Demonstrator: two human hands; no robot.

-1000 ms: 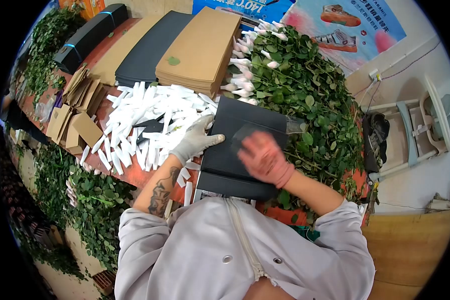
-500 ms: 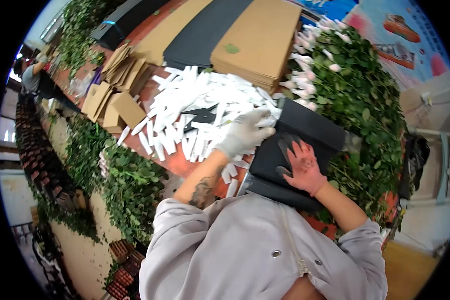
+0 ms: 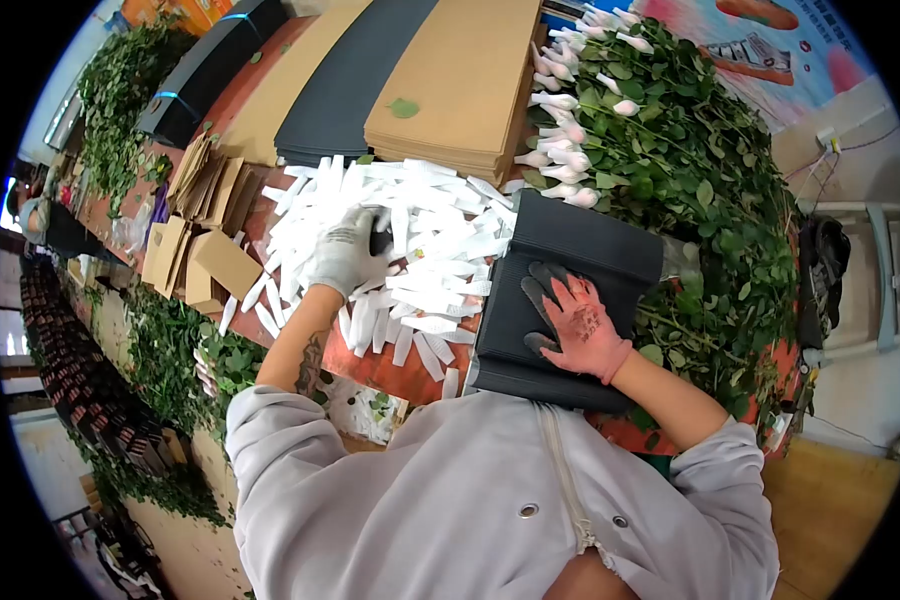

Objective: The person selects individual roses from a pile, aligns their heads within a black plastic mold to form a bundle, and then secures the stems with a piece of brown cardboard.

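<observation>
My left hand [image 3: 348, 250], in a white glove, is down in a heap of white flower sleeves [image 3: 435, 255]. Its fingers are curled, and a dark patch shows between thumb and fingers; I cannot make out what they grip. Spread flat, my right hand [image 3: 585, 328] in a pink glove with dark finger sides presses on black corrugated board [image 3: 500, 345]. The board lies in front of my body, with a raised folded panel [image 3: 590, 235] at its far side. Beyond it are pale rose heads [image 3: 570, 160] in white sleeves, with leafy stems [image 3: 710, 190].
Stacked brown cardboard sheets [image 3: 460, 90] and black sheets [image 3: 355, 80] lie at the back. Small folded cardboard pieces [image 3: 225, 262] stand left of the sleeves. Further left, a person [image 3: 60, 230] stands by the table; more foliage [image 3: 130, 90] lies at the far end.
My left hand has moved left from the board's edge into the sleeve heap, where black pieces lay visible before. My right hand stays flat on the board. The view has shifted.
</observation>
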